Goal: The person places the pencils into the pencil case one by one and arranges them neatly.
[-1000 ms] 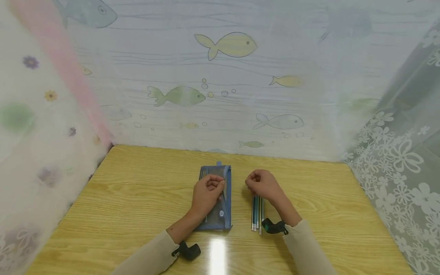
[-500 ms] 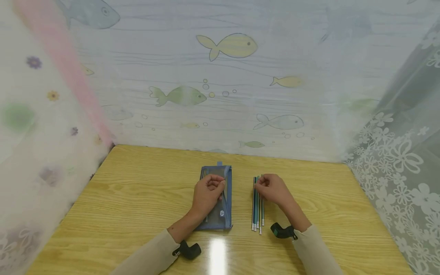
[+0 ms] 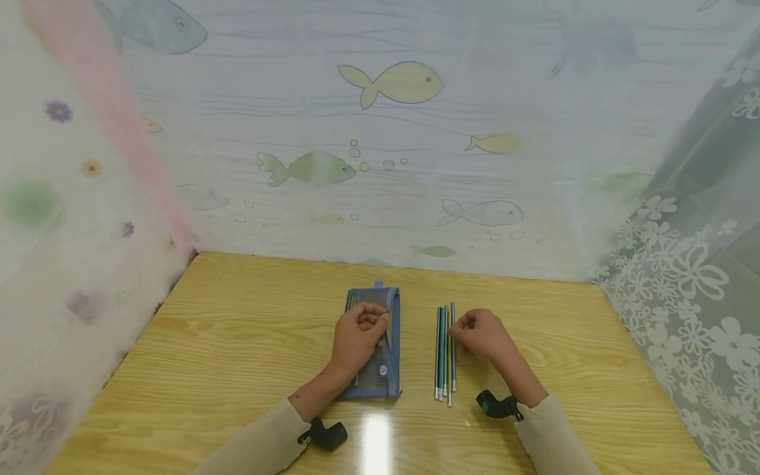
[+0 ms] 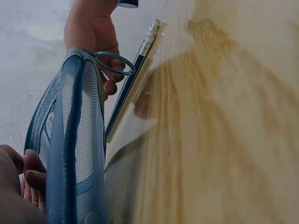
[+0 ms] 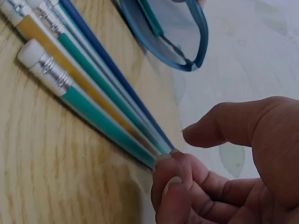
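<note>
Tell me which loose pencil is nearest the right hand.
The green pencil at the row's right end, beside the yellow pencil; every other pencil in the row lies farther from the right hand.

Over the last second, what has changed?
The right hand moved rightward and back toward the person, off the far ends of the shiny blue, green and gold pencils, uncovering them. No grab or release is plain. Unchanged: the left hand holding the blue mesh zip pouch; the pencils lying in place.
</note>
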The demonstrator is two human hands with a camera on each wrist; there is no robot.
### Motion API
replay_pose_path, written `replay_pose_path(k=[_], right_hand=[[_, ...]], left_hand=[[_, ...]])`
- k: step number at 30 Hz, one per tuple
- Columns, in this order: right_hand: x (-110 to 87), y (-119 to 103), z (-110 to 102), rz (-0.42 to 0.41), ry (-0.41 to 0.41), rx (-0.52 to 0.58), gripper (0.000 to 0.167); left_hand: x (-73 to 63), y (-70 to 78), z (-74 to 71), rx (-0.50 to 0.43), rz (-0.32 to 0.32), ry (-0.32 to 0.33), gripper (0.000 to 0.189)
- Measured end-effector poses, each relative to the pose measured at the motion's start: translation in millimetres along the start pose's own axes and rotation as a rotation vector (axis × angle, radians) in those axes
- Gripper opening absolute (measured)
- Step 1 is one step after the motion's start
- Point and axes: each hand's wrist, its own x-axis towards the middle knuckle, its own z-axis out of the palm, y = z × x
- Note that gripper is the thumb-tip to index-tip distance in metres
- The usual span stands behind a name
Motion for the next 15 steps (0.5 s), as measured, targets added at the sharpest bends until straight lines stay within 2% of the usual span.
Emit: replay_pose_path(k=[7,15], right_hand=[[-0.3,2.6,-0.6,0.037,0.011,-0.080,0.017],[0.7,6.3,0.1,0.050,-0.010,-0.099,0.019]], left_hand=[[0.2,2.5,2.5,0.022,-0.026,0.024,0.007],[0.2,2.1,2.0,0.021,-0.023,0.024,0.006]])
